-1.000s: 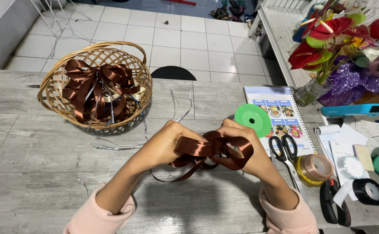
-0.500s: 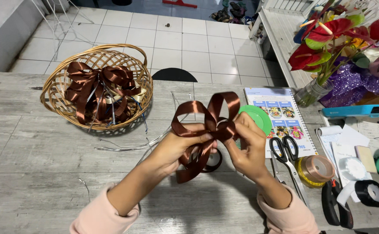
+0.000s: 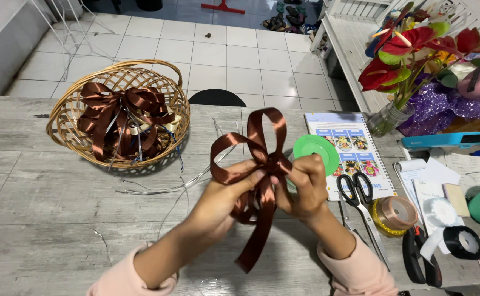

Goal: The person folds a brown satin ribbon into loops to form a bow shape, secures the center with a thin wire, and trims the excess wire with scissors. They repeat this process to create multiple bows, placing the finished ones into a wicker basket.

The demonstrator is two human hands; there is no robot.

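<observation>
While both sleeves ran off the bottom edge, the left hand (image 3: 226, 192) and right hand (image 3: 304, 186) were raised above the desk (image 3: 42, 219), each pinching the knot of a brown bow (image 3: 256, 164). The bow was glossy satin, with one loop standing up, one curling out to the left, and a long tail hanging down between the wrists; its lower loops were partly hidden behind the left fingers. The right hand's fingers were curled shut on the knot, and the fingertips could not be made out. Just beside that hand lay scissors (image 3: 360, 197) with black handles, a gold tape roll (image 3: 394, 215), and a black roll (image 3: 462, 242). A green disc (image 3: 319, 151) sat partly behind the right hand, on a spiral notebook (image 3: 349, 145). Thin wires (image 3: 163, 189) trailed across the desk left of the bow. Farther off at the left stood a wicker basket (image 3: 64, 118) holding more brown bows (image 3: 119, 115), tangled so that their number was unclear. At the far right, flowers (image 3: 410, 49) were cut off by the frame.
</observation>
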